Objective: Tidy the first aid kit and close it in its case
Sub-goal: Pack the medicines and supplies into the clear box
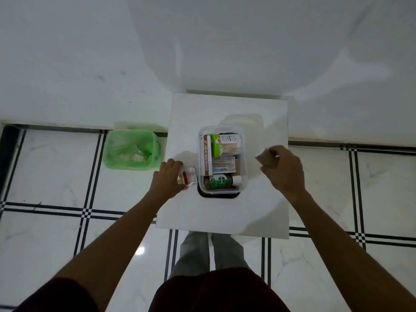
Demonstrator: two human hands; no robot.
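A clear plastic case point(242, 154) stands open on a small white table point(225, 212), resting on a dark lid or base point(219, 195). Inside lie a povidone-iodine ointment box point(206, 154), a green-capped tub of cotton swabs point(227, 145), a bandage box point(224, 165) and a Dettol bottle point(221, 181). My left hand point(167, 179) is left of the case, fingers closed on a small packet with red and yellow print point(188, 176). My right hand point(284, 168) is right of the case, gripping a brown paper-like piece point(266, 159).
A green bin lined with a green bag point(131, 149) holding scraps stands on the tiled floor left of the table, against the white wall. My legs are at the table's near edge.
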